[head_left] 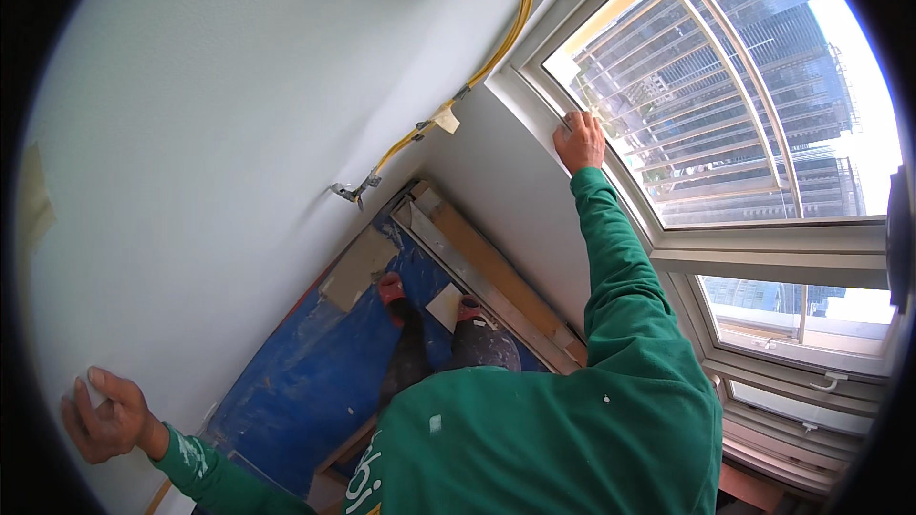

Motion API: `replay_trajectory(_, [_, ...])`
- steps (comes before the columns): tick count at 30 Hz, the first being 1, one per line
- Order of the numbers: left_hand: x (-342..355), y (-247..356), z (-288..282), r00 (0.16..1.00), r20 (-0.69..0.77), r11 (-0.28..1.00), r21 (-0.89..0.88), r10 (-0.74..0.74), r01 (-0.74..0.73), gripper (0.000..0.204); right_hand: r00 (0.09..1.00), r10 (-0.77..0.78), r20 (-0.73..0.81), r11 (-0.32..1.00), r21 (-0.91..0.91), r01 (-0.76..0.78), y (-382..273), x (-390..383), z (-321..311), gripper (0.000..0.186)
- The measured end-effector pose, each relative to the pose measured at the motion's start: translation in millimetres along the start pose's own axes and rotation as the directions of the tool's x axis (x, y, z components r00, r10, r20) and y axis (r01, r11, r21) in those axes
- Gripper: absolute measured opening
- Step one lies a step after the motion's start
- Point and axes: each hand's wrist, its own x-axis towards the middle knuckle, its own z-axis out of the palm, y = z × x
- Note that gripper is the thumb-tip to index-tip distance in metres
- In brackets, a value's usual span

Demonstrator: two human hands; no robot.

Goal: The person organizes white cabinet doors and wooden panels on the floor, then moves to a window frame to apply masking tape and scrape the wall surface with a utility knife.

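Note:
My right hand (579,142) is at the pale window frame (634,189), its fingers bent and pressed together against the inner edge. A thin dark sliver shows beside the thumb; what it is I cannot make out. Low on the left, my left hand (107,417) is beside the white wall (219,124), with loosely curved fingers, the thumb apart and nothing visible in it. Whether it touches the wall I cannot tell. Green sleeves with white paint marks cover both my arms.
Yellow cables (511,43) run down the wall to a metal bracket (355,190). Below, a blue sheet (286,362) covers the floor, with cardboard (359,270) on it. Long boards (491,262) lie along the window wall. White bars (735,67) stand outside the glass.

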Motion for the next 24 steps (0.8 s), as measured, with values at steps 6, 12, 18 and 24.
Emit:
replay_trajectory(6, [13.8,7.5,2.6,0.998,-0.042,0.999,0.030,0.046,-0.045,0.031,0.994,0.028,-0.101,0.999,-0.011,-0.030,-9.1,2.5,12.3,0.024])
replay_trajectory(12, [12.6,8.1,3.7,0.999,-0.008,0.997,0.063,0.051,-0.050,0.032,0.994,0.062,-0.085,0.998,0.000,-0.062,4.7,-14.6,12.4,0.028])
replay_trajectory(18, [31.6,11.2,0.7,0.995,0.007,0.994,0.058,0.097,-0.098,0.030,0.991,0.072,-0.113,0.997,-0.020,-0.075,-11.8,-0.3,15.1,0.026])
replay_trajectory(24, [36.3,11.7,5.2,0.991,-0.052,0.992,-0.002,0.125,-0.125,0.030,0.994,0.063,-0.084,0.998,-0.006,-0.063,-7.1,-0.9,17.3,0.026])
